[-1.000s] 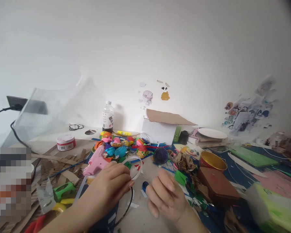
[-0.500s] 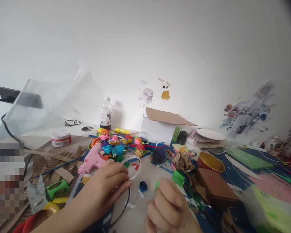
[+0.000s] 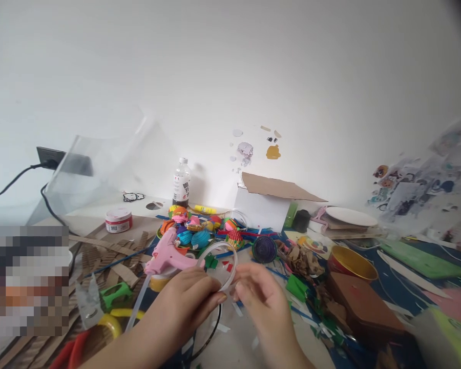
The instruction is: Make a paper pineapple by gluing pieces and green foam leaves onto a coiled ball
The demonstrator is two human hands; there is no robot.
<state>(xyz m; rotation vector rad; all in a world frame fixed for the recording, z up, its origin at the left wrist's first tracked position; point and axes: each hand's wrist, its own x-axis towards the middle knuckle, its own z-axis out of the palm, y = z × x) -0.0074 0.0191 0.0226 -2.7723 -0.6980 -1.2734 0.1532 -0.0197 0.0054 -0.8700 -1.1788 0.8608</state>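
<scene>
A whitish, see-through ring [image 3: 235, 259] stands tilted between my hands, above the middle of the table. My left hand [image 3: 194, 294] is closed round its lower left part, thumb and fingers pressed together. At the ring's lower right edge, the curled thumb and fingers of my right hand [image 3: 259, 294] pinch it. A black cord [image 3: 216, 328] curves down below my left hand. Just behind that hand lies a pink glue gun [image 3: 168, 256] with a clear glue stick [image 3: 138, 302] in its back. The small space between my fingertips is partly hidden.
Colourful paper domes [image 3: 200, 238] are heaped behind the ring. Scissors [image 3: 109, 323], cardboard strips [image 3: 119, 246] and a red-lidded tub [image 3: 119, 221] lie left. A purple coil [image 3: 264, 249], crumpled brown paper [image 3: 303, 260], a gold bowl [image 3: 353, 262] and a brown box [image 3: 364, 302] sit right.
My right hand has moved up from a loose fist to the ring. The blue paper coil on the table no longer shows. The view has shifted left, so things appear further right.
</scene>
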